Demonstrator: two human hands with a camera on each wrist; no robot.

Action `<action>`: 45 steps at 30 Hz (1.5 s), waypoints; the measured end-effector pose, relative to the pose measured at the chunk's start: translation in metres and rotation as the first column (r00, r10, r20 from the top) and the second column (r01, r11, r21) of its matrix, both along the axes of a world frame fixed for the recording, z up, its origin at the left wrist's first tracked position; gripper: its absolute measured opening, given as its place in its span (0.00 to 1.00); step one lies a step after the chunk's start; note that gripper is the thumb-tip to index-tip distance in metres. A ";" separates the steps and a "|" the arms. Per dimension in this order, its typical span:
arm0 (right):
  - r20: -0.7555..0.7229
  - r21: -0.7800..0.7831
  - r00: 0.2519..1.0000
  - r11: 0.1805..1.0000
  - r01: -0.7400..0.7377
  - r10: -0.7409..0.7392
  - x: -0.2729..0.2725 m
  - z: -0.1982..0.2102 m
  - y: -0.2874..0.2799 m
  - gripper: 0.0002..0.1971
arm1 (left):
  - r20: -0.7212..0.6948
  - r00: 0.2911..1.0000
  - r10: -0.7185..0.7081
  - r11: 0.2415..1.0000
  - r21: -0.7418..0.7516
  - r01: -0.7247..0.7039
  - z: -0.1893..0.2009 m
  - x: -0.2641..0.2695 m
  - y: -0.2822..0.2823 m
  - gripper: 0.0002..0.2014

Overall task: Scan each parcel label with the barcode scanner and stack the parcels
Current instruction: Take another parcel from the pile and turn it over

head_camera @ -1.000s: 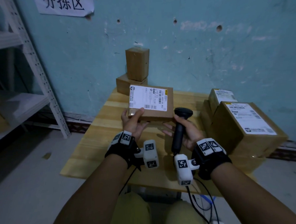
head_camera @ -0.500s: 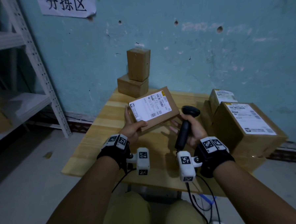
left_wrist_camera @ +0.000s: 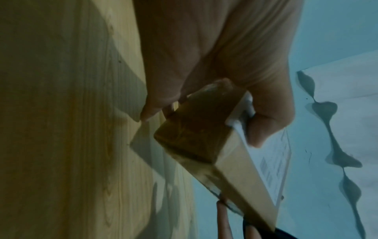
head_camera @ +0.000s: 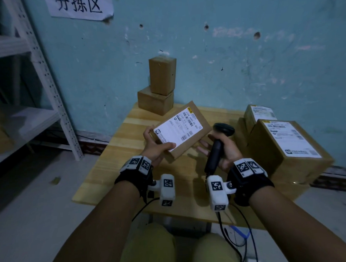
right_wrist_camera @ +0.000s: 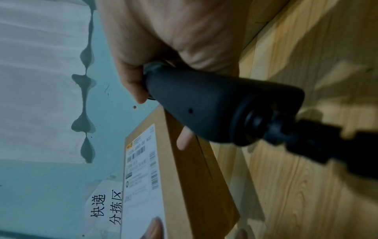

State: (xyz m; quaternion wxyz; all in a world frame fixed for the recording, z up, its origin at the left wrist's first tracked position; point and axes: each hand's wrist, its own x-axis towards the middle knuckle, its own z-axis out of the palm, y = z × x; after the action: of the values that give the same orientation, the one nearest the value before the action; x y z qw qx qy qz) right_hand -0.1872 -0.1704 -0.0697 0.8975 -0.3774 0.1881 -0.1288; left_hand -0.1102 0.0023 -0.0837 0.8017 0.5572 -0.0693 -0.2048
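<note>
Fingers (head_camera: 148,132) of the left hand (head_camera: 156,146) are curled round the near left corner of a flat brown parcel (head_camera: 191,144), thumb lying on its white label (head_camera: 178,130) and the rest tucked underneath — the left wrist view shows the same clamp on the corner. The parcel is lifted clear of the table (head_camera: 117,153), tilted with the label facing up toward the head camera, over the middle of the table nearer its front edge. Fingers (head_camera: 203,149) of the right hand (head_camera: 227,150) do two things: the thumb and palm hold the handle of the black barcode scanner (head_camera: 215,152), while the other fingers stretch out under the parcel's right edge and touch its underside. The scanner stands nearly upright, head (head_camera: 224,128) at the top, just beside the parcel's right end; its cable (head_camera: 233,233) drops off the front edge of the table toward the floor.

Farther back, along the right edge of the table, a large brown box (head_camera: 285,145) with a white label on top sits on the surface, and a smaller labelled box (head_camera: 257,114) lies just behind it, touching or nearly so. At the far left corner, against the blue wall (head_camera: 225,68), two plain brown boxes are stacked — a squat one (head_camera: 154,101) on the table and a taller one (head_camera: 162,75) upright on top of it. A paper sign (head_camera: 79,5) with Chinese characters hangs high on the wall, and a white metal shelf rack (head_camera: 45,77) stands on the floor to the left of the table.
</note>
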 end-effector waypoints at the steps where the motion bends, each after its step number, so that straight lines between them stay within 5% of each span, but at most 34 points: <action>1: -0.001 0.005 1.000 1.000 0.000 0.000 0.000 0.001 0.001 0.11 | -0.008 1.000 0.015 1.000 0.015 -0.015 0.000 0.000 -0.001 0.35; 7: -0.001 -0.018 1.000 1.000 -0.002 0.002 0.000 0.003 0.005 0.07 | -0.103 0.995 -0.017 0.987 0.155 0.032 -0.014 0.010 0.001 0.26; 14: 0.044 -0.065 0.999 0.998 0.014 -0.011 0.002 0.003 0.004 0.06 | -0.176 0.984 -0.008 0.995 0.097 0.025 -0.018 0.014 -0.001 0.16; 21: 0.012 -0.203 1.000 0.979 -0.018 0.021 0.003 0.005 0.005 0.05 | -0.131 0.987 -0.087 0.977 0.183 0.111 -0.029 0.014 0.002 0.30; 25: 0.013 -0.216 1.000 0.976 -0.004 0.007 0.003 0.006 0.005 0.05 | -0.074 0.993 -0.097 0.967 0.231 0.111 -0.028 0.010 0.005 0.58; 32: -0.017 -0.219 1.000 0.976 -0.003 -0.001 0.007 0.006 0.003 0.05 | 0.057 0.973 -0.223 0.924 0.330 0.192 -0.024 0.004 0.007 0.26; 37: -0.026 -0.215 1.000 0.977 -0.002 -0.004 0.010 0.004 0.003 0.03 | 0.054 0.968 -0.247 0.903 0.376 0.209 -0.031 0.010 0.010 0.24; 45: -0.013 -0.226 1.000 0.974 0.013 -0.016 0.016 -0.001 0.007 0.09 | 0.017 0.952 -0.306 0.908 0.306 0.286 -0.035 0.016 0.014 0.42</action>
State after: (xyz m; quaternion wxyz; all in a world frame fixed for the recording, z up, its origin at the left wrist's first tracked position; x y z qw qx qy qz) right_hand -0.1709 -0.1634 -0.0707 0.8466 -0.4763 0.1815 -0.1531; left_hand -0.0943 0.0163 -0.1189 0.6649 0.6616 -0.1470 -0.3140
